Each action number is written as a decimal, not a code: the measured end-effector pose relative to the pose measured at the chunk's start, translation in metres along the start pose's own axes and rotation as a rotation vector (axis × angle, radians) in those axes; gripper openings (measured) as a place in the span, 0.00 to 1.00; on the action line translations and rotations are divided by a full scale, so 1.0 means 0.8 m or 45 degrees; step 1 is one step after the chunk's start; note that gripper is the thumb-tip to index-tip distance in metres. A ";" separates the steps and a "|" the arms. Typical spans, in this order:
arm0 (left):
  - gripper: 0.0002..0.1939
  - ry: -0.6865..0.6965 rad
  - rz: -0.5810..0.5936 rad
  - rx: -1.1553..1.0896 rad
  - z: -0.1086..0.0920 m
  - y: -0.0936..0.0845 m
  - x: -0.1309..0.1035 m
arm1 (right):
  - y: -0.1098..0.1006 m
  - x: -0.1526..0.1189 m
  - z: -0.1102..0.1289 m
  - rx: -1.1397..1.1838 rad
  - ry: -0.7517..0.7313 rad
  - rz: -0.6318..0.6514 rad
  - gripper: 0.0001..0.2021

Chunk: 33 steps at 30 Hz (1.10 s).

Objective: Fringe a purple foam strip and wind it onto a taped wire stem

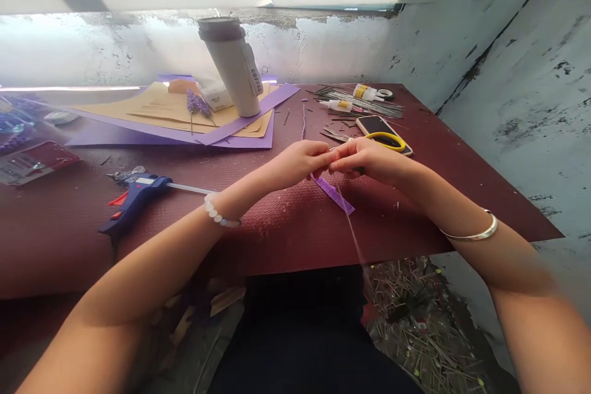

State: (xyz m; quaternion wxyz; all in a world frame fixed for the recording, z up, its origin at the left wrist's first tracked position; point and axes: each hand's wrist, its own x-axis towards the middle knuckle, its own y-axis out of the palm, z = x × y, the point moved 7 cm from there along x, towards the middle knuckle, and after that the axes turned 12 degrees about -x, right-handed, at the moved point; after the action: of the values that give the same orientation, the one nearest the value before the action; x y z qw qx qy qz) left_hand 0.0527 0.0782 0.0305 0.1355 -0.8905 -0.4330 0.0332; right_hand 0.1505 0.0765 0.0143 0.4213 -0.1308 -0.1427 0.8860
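Observation:
My left hand (307,163) and my right hand (362,157) meet over the dark red table, fingertips together. A fringed purple paper strip (335,194) hangs below my left fingers, which are pinched around its upper end. Beside it a thin pale strand (353,231) runs down from between the hands past the table edge. The fingers of my right hand are curled together at the same spot; what they grip is too small to make out. Behind the hands, a thin purple twisted piece (303,122) points away across the table.
A blue glue gun (138,200) lies left. Behind are a coffee cup (233,68), brown and purple paper (161,108) and purple flowers (198,103). Yellow-handled scissors (390,140), a phone (376,126), wires (388,109) and glue bottles (339,105) lie at the right.

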 end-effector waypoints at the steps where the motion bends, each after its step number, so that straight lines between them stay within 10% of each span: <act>1: 0.15 0.028 0.031 0.040 -0.001 0.001 0.000 | 0.001 0.000 -0.001 -0.015 0.020 0.013 0.06; 14: 0.12 0.107 0.306 0.012 -0.015 -0.002 -0.003 | 0.008 -0.004 -0.006 0.167 0.034 0.285 0.13; 33: 0.11 0.258 0.175 0.064 -0.028 -0.013 -0.007 | 0.013 0.001 -0.004 0.424 -0.031 0.349 0.15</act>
State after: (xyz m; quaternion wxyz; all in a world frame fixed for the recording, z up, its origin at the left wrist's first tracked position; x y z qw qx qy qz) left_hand 0.0455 0.0753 0.0546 0.1983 -0.9132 -0.3542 -0.0368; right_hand 0.1435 0.0710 0.0077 0.3108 -0.0669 0.0197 0.9479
